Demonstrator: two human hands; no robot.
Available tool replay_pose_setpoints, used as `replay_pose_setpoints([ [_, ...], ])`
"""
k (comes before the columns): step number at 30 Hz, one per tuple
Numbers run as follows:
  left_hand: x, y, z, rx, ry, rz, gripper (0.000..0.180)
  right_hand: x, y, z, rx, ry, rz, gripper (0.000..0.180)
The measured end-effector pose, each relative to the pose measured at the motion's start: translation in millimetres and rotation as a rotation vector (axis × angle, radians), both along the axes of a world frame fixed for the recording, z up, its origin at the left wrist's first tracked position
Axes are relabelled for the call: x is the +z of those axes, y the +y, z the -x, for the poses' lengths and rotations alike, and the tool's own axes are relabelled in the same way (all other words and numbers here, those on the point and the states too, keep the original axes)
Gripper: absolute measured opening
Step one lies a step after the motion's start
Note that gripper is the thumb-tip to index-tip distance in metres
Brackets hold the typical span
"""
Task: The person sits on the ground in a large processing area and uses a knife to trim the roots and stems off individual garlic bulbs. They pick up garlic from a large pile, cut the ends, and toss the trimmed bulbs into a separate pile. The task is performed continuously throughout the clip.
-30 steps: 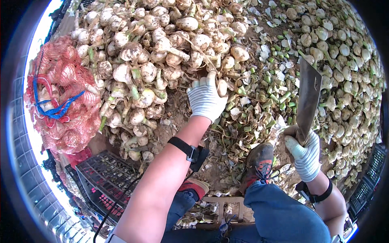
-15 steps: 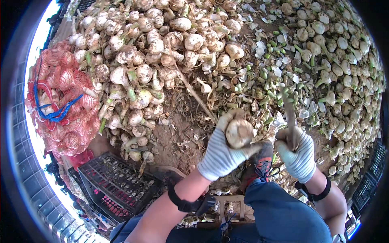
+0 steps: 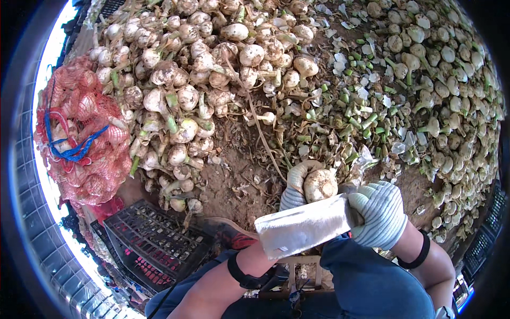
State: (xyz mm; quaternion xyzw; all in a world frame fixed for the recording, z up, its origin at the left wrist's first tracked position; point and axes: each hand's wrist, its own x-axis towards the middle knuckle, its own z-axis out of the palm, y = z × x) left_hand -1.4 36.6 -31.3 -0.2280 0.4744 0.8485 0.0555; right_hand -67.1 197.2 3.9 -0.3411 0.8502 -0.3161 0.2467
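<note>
In my left hand [image 3: 294,192], gloved in striped white knit, a round garlic bulb [image 3: 320,185] is held with its pale root end turned up. My right hand [image 3: 380,215], in a matching glove, is closed round the handle of a cleaver [image 3: 303,224]. The broad, shiny blade lies almost flat just below the bulb and hides part of my left hand and wrist. Whether the blade touches the bulb, I cannot tell. Beyond my hands, cut green stem pieces [image 3: 368,121] and dry husks litter the ground.
A large heap of untrimmed garlic [image 3: 186,98] spreads at the far left. Trimmed bulbs [image 3: 441,95] cover the right side. A full red mesh sack [image 3: 87,170] with blue cord stands at the left edge, near a black plastic crate [image 3: 159,239]. A long dry stalk [image 3: 260,130] lies mid-ground.
The cleaver has swung down and left, its blade turning from upright to broadside in front of my left wrist. My left hand has drawn slightly lower, still with the garlic bulb.
</note>
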Motion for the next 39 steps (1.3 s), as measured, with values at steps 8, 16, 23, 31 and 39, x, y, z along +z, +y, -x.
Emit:
replay_pose_setpoints([
  [8,-4,8,-6,0.008,0.137,0.466,0.060,6,-8,-1,0.037,0.095,0.078,0.015],
  [16,-8,11,-14,0.167,0.081,-0.018,0.045,-1,-8,0,0.009,0.184,0.106,0.015],
  [23,11,-13,-5,-0.377,0.298,0.860,0.039,-21,11,4,-0.021,0.191,0.066,0.014],
  [31,24,4,-17,-0.223,0.293,0.800,0.073,-35,32,-1,-0.547,-0.081,0.085,0.011],
  [39,7,-15,-6,-0.040,-0.025,-0.095,0.077,-2,8,2,-0.129,-0.079,0.126,0.013],
])
